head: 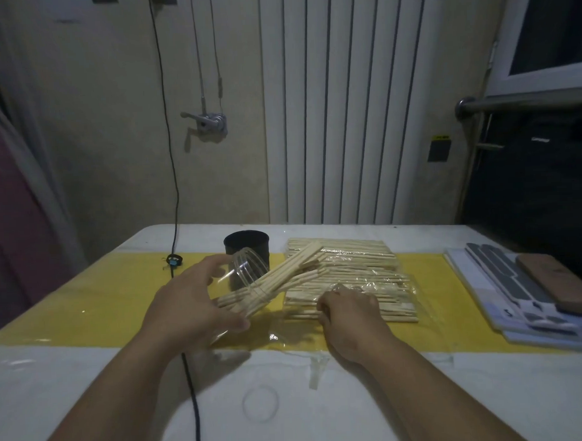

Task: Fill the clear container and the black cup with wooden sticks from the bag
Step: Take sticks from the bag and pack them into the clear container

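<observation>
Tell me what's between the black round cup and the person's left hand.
Head view: the tilted clear plastic container, gripped by the left hand, its mouth overlapping the black cup. Pale wooden sticks poke out of it.

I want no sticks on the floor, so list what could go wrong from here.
1. The left hand holds the clear container tilted, and the wooden sticks jut far out of its mouth; they could slide out.
2. The black cup stands just behind it; a swing might tip it.
3. The right hand has its fingers curled at the bag; tugging the plastic could scatter the pile.
</observation>
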